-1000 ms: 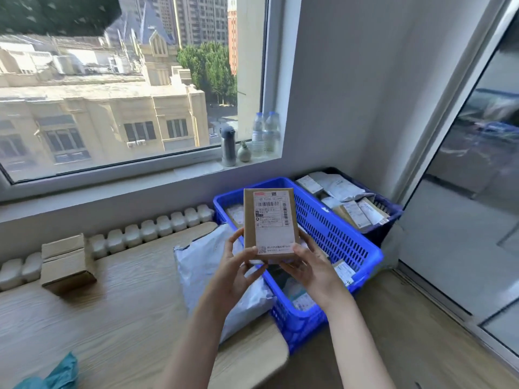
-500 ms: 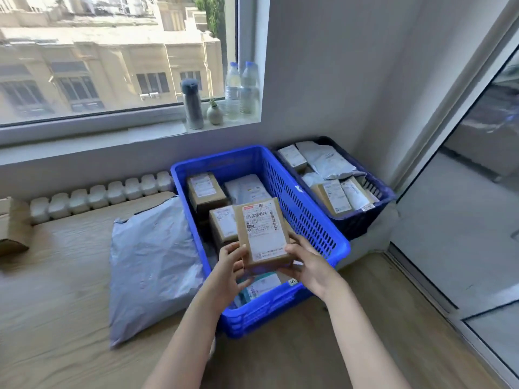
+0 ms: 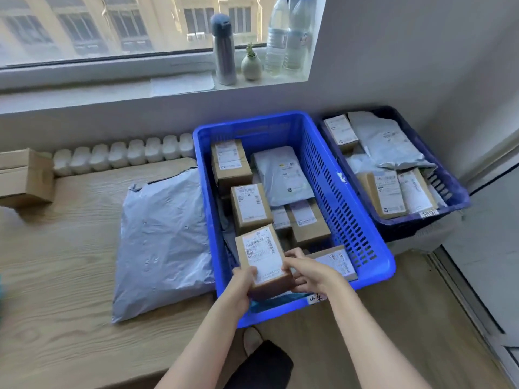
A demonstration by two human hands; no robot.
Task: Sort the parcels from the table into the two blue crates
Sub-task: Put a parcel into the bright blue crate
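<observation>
- We see the left grip (image 3: pixel 242 286) and the right grip (image 3: pixel 310 273) both holding one labelled brown box (image 3: pixel 262 255) at its near end.
- The box is tilted, label up, in the bright blue crate (image 3: pixel 335 189), at its near left corner.
- A grey mailer bag (image 3: pixel 165 240) lies on the counter (image 3: pixel 56 276), against that crate.
- The dark blue crate (image 3: pixel 456 189) stands just beside, to the right.

Floor of bright blue crate (image 3: pixel 337 197) crowded by boxes (image 3: pixel 250 206); dark crate (image 3: pixel 407 228) heaped; tabletop (image 3: pixel 56 262) bare left of grey mailer (image 3: pixel 163 234).
</observation>
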